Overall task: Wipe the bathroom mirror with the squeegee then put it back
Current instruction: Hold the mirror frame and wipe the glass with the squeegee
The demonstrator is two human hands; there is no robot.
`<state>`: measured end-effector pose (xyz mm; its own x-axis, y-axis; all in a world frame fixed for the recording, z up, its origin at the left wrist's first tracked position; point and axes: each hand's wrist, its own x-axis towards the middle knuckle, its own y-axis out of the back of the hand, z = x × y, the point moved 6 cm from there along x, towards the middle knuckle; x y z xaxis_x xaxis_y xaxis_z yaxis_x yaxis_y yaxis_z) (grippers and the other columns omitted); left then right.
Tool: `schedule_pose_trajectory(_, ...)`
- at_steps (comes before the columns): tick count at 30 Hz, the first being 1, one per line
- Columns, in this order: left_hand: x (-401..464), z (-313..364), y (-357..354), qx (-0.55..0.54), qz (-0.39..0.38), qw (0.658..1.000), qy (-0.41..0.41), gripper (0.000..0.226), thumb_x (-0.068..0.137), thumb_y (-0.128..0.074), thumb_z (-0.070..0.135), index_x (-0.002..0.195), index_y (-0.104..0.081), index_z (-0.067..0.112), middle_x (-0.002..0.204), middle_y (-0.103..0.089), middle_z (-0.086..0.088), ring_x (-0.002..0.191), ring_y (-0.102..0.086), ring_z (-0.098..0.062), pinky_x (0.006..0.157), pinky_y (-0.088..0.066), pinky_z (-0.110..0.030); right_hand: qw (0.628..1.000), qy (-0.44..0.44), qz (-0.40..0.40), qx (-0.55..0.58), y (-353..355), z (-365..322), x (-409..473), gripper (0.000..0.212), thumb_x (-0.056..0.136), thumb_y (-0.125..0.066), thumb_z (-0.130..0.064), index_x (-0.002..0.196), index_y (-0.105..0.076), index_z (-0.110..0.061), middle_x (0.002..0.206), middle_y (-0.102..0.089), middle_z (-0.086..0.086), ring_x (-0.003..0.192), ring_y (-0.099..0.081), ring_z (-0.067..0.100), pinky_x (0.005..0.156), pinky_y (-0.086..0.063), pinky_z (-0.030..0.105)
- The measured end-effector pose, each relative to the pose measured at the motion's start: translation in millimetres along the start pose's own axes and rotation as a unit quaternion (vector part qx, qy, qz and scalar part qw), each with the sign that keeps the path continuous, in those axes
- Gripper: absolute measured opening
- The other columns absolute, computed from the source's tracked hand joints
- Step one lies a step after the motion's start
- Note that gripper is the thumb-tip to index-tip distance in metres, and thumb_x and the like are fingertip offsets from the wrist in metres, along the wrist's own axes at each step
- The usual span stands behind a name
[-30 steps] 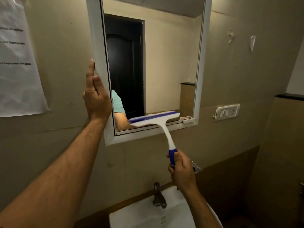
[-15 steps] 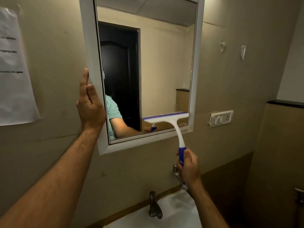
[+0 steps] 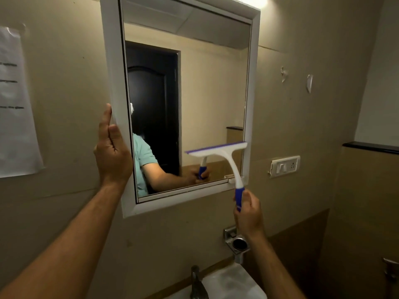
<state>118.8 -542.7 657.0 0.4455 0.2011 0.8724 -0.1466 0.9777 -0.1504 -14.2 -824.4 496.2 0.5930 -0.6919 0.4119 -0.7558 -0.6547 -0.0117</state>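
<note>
The left arm reaches up and forward, its hand (image 3: 112, 152) upright with straight fingers laid flat against the outer left edge of the mirror (image 3: 211, 93) frame, thumb side toward the glass. The right arm comes up from the lower right, forearm angled inward, and its hand (image 3: 248, 210) sits below the mirror's lower right corner.

Compared with half a second ago, the squeegee (image 3: 222, 154) stands a little farther right along the glass, its blade end now touching the frame's right inner edge. The left hand is at the same spot on the frame, and more of the mirror's top shows in view.

The right hand's fingers and thumb curl round the blue grip at the bottom of the squeegee handle. The white neck rises from it, and the blade lies nearly level, slightly raised at the right, against the lower right part of the glass. The left hand holds nothing; it only presses on the frame.

Below are a tap (image 3: 197, 283), a basin (image 3: 235, 285) and a metal wall holder (image 3: 237, 244).
</note>
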Motion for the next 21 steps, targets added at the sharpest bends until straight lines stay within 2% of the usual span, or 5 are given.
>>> schedule_pose_trajectory(4, 0, -2, 0, 0.002, 0.005, 1.0, -0.002, 0.04, 0.105, -0.03, 0.011, 0.145, -0.035, 0.01, 0.079, -0.037, 0.063, 0.07, -0.038, 0.036, 0.067, -0.031, 0.008, 1.0, -0.014, 0.004, -0.008, 2, 22, -16, 0.036, 0.102, -0.029, -0.036, 0.091, -0.054, -0.013, 0.066, -0.046, 0.006, 0.056, -0.043, 0.017, 0.053, -0.037, 0.029)
schedule_pose_trajectory(7, 0, -1, 0, 0.003, 0.006, 1.0, -0.009, 0.04, 0.105, -0.03, 0.009, 0.144, -0.036, 0.008, 0.083, -0.036, 0.064, 0.072, -0.037, 0.037, 0.068, -0.03, 0.009, 0.999, 0.013, 0.029, 0.003, 3, -4, -3, 0.035, 0.104, -0.028, -0.034, 0.094, -0.054, -0.014, 0.07, -0.046, 0.008, 0.057, -0.043, 0.016, 0.052, -0.037, 0.027)
schedule_pose_trajectory(11, 1, 0, 1, 0.005, 0.006, 1.0, -0.01, 0.04, 0.104, -0.03, 0.008, 0.144, -0.036, 0.007, 0.089, -0.036, 0.064, 0.076, -0.037, 0.038, 0.072, -0.026, 0.013, 0.998, 0.04, 0.043, 0.001, 2, -42, 25, 0.034, 0.104, -0.026, -0.04, 0.093, -0.054, -0.024, 0.077, -0.051, 0.007, 0.065, -0.048, 0.019, 0.057, -0.04, 0.031)
schedule_pose_trajectory(16, 1, -3, 1, 0.011, 0.006, 1.0, -0.005, 0.04, 0.105, -0.029, 0.011, 0.144, -0.036, 0.009, 0.082, -0.037, 0.063, 0.073, -0.037, 0.037, 0.069, -0.028, 0.011, 0.999, 0.026, 0.028, 0.002, 0, -14, 16, 0.04, 0.1, -0.027, -0.048, 0.096, -0.055, -0.019, 0.072, -0.048, 0.008, 0.061, -0.045, 0.019, 0.053, -0.038, 0.03)
schedule_pose_trajectory(21, 3, -3, 3, 0.011, 0.006, 1.0, -0.013, 0.039, 0.105, -0.029, 0.01, 0.143, -0.037, 0.008, 0.086, -0.038, 0.063, 0.077, -0.037, 0.038, 0.072, -0.026, 0.014, 0.999, 0.04, 0.011, -0.007, 3, -15, 11, 0.034, 0.102, -0.029, -0.039, 0.094, -0.054, -0.018, 0.069, -0.047, 0.006, 0.059, -0.044, 0.018, 0.053, -0.038, 0.03)
